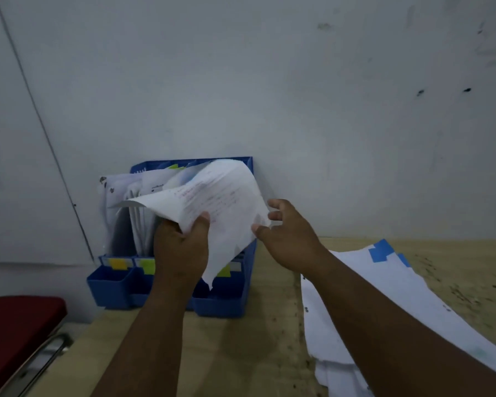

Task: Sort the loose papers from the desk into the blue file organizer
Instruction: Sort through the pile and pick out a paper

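Status: task partly done. The organizer [166, 287] stands against the wall at the desk's [241, 353] far left, and its left and middle slots already hold upright papers behind yellow and green tabs.

Your left hand [181, 247] grips a sheet [218, 202], thumb on its face and fingers curled behind, holding it bowed over the organizer's right side. It is not yet in a slot. Your right hand [287, 227] sits at the sheet's right edge with fingers spread and loosely bent; the thumb appears to touch the edge, though blur makes it unclear whether it pinches.

Outstanding: a pile [390, 299] of loose papers, some with blue tabs, lies on the desk to your right, partly under your right forearm. How many sheets it holds cannot be judged. In my estimate, more sorting remains than this one sheet, so the task is well short of finished.
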`<action>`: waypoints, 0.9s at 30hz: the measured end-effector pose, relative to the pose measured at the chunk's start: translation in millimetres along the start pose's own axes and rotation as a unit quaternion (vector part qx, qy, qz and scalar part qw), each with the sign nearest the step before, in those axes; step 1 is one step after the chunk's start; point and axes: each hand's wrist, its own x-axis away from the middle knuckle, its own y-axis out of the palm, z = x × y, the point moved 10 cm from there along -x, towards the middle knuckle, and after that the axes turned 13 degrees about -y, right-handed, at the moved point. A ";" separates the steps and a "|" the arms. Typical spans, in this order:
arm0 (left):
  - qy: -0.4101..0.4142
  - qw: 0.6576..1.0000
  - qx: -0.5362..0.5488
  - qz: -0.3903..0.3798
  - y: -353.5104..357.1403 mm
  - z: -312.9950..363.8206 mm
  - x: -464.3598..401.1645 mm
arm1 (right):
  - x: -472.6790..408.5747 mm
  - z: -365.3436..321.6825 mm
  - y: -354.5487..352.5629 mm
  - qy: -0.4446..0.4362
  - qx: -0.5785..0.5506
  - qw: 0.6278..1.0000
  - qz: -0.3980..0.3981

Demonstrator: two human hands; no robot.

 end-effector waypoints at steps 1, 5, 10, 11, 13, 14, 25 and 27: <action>0.017 1.000 -0.014 0.001 -4.4 0.8 -2.6 | -4.3 -2.3 12.0 -0.006 -0.003 1.000 -0.016; 0.069 0.993 -0.091 0.007 -19.5 -5.2 -11.9 | -20.0 -7.8 52.9 -0.015 -0.017 0.998 -0.064; 0.176 0.965 -0.190 0.030 -24.4 12.0 -9.3 | -34.6 -20.7 85.8 -0.029 -0.055 0.993 -0.099; 0.201 0.957 -0.207 0.035 -23.7 17.1 -8.0 | -37.1 -24.0 90.4 -0.033 -0.068 0.992 -0.100; 0.232 0.943 -0.237 0.040 -21.5 25.9 -5.9 | -44.2 -28.6 100.0 -0.033 -0.104 0.989 -0.095; 0.230 0.940 -0.248 0.037 -20.4 28.4 -7.3 | -47.6 -28.1 104.5 -0.022 -0.127 0.988 -0.091; 0.082 0.937 -0.330 0.080 -17.0 -1.4 -54.1 | -63.6 -13.8 145.8 0.067 -0.197 0.971 -0.121; 0.092 0.938 -0.318 0.101 -16.9 -2.3 -59.0 | -66.6 -16.7 148.7 0.068 -0.201 0.970 -0.121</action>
